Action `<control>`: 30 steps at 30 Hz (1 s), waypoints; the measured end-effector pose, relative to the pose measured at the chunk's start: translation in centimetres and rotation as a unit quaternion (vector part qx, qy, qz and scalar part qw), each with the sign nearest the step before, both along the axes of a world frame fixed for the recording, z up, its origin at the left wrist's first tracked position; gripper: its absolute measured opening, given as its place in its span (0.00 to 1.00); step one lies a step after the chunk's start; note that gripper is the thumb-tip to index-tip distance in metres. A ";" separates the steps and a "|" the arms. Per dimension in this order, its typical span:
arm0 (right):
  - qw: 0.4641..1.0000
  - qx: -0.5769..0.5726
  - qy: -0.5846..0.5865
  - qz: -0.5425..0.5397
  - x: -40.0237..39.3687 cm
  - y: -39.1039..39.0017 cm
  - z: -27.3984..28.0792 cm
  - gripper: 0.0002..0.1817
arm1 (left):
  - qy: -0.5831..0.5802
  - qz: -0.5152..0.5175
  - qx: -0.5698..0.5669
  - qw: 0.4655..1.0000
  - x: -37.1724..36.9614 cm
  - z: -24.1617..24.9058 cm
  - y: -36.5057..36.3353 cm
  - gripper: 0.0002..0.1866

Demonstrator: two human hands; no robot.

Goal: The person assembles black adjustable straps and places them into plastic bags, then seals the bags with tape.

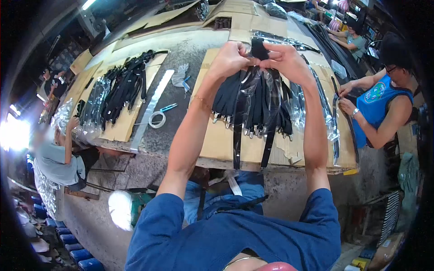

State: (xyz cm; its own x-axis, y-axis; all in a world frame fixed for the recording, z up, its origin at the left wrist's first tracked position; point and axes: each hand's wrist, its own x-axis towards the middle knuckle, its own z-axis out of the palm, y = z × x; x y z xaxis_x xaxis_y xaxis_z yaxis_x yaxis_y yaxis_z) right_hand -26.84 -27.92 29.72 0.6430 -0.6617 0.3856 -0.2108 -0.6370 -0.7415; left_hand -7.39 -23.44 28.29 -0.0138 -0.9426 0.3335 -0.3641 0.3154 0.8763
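Note:
My left hand (233,58) and my right hand (287,64) meet over the table, both with fingers pinched on a pair of black suspenders (258,48). Its upper end stands up between my hands. Two long straps in clear plastic hang below them toward the table's front edge. Beneath lies a row of black suspenders (221,100) with metal clips at their lower ends, on a cardboard sheet (212,147). My fingers hide the exact spot they grip.
Left of me lie a roll of tape (157,119), a metal ruler (153,101), a blue-handled tool (169,107) and another pile of black straps (124,90). A co-worker in a blue top (384,101) works at the right edge; another person (58,158) sits at left.

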 end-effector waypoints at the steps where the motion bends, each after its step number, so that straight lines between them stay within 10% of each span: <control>1: 1.000 -0.015 -0.013 0.004 0.0 1.2 0.3 0.28 | 0.042 -0.018 0.015 0.999 -0.1 0.4 0.7 0.22; 6: 0.991 -0.105 -0.049 -0.069 1.1 2.5 -2.7 0.30 | 0.187 -0.052 0.114 0.974 0.5 -3.3 1.3 0.18; 12: 0.941 0.226 -0.237 0.083 -2.3 -0.5 -2.7 0.31 | 0.401 -0.264 0.068 0.875 2.5 -15.9 2.5 0.33; 16: 0.952 0.200 -0.229 0.024 -5.5 -3.8 -1.3 0.41 | 0.485 -0.340 0.139 0.794 -2.5 -21.2 2.4 0.31; 19: 0.956 0.132 -0.257 -0.055 -7.0 -6.7 -1.3 0.44 | 0.361 -0.452 0.063 0.813 -6.1 -20.3 -1.0 0.44; 22: 0.959 0.125 -0.232 -0.103 -9.5 -10.3 0.4 0.46 | 0.539 -0.537 0.048 0.647 -10.5 -21.1 -2.4 0.44; 26: 0.964 0.112 -0.207 -0.126 -10.3 -14.7 3.2 0.46 | 0.523 -0.540 0.083 0.654 -10.1 -16.5 -6.2 0.37; 30: 0.949 0.182 -0.210 -0.147 -11.9 -18.7 4.9 0.43 | 0.281 -0.501 0.195 0.795 -13.7 -16.7 -10.6 0.24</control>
State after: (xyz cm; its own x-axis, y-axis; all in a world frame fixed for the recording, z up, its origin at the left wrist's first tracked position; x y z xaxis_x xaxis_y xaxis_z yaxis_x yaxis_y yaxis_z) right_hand -38.78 -46.60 34.64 0.2500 -0.9274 0.2783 0.0225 -0.2817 -0.9592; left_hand -21.10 -34.03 11.62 -0.7743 -0.5863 0.2381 0.3828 -0.1343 0.9140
